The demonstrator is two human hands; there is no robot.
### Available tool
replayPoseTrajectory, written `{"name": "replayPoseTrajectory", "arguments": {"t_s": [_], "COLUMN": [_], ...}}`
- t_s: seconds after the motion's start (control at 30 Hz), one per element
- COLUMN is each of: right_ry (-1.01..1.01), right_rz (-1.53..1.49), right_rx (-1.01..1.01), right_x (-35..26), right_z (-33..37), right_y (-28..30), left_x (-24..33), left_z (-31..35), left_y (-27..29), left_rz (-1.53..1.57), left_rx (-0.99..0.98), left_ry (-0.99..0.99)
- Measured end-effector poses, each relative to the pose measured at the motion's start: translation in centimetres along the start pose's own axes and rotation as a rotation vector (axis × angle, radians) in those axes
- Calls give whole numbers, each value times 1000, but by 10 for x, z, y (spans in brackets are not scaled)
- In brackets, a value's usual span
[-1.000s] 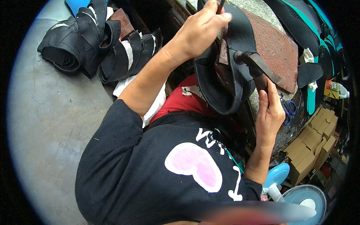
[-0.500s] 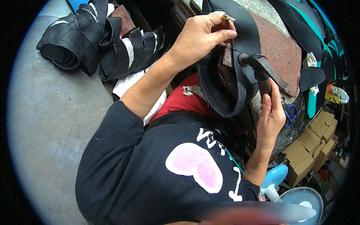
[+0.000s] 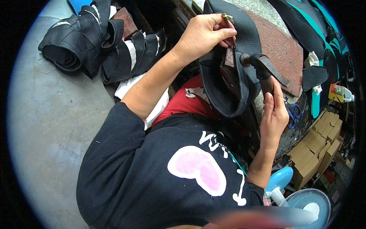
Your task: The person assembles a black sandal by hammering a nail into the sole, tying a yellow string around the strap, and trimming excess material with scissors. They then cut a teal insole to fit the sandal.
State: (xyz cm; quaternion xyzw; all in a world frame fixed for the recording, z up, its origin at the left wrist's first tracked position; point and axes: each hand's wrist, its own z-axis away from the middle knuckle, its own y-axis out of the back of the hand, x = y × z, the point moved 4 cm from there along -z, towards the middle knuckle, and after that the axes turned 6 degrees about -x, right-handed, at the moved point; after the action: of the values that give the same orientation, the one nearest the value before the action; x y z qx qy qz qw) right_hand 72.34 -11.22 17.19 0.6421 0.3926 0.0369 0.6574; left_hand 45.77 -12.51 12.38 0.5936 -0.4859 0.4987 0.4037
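My left hand [image 3: 202, 36] pinches a thin rod-shaped tool, perhaps a punch [image 3: 228, 22], with a pale yellowish top end. It stands over a curved, padded black leather-like piece [image 3: 244, 28], whose band loops down toward my lap. Inside the loop, a reddish-brown block [image 3: 228, 59] supports the piece. My right hand [image 3: 275, 118] is wrapped round the handle of a hammer [image 3: 263, 64]. The hammer's head is beside the black piece, lower and to the right of the punch, apart from its top. The punch's lower tip is hard to make out.
A red-brown slab [image 3: 280, 53] lies on the bench at right, with blue-handled scissors [image 3: 293, 113] below it. Rolled black pieces [image 3: 63, 45] are stacked at upper left on a grey metal table [image 3: 49, 141]. Cardboard boxes [image 3: 314, 143] and a fan [image 3: 309, 208] stand at lower right.
My left hand and the punch have shifted slightly left along with the black piece. The hammer has moved a little left too, still gripped in my right hand.
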Motion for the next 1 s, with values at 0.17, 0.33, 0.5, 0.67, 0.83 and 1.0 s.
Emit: {"name": "replayPoseTrajectory", "arguments": {"t_s": [0.17, 0.33, 0.5, 0.67, 0.83, 1.0], "right_ry": [-38, -13, 190, -118, 144, 180], "right_rz": [-12, -87, -638, -386, -336, -257], "right_rx": [7, -53, 431, -27, 358, 398], "right_x": [13, -3, -46, -48, -54, -41], "right_z": [5, -10, -20, -31, -25, -22], "right_y": [-5, 21, 102, 54, 102, 82], "left_x": [15, 35, 42, 39, 38, 37], "left_z": [4, 9, 16, 16, 15, 16], "left_y": [-8, -21, -35, -38, -37, -40], "left_rz": [-341, -645, -792, -852, -806, -874], "left_rx": [56, 91, 123, 123, 144, 122], "left_ry": [-194, -438, -646, -656, -666, -631]}}
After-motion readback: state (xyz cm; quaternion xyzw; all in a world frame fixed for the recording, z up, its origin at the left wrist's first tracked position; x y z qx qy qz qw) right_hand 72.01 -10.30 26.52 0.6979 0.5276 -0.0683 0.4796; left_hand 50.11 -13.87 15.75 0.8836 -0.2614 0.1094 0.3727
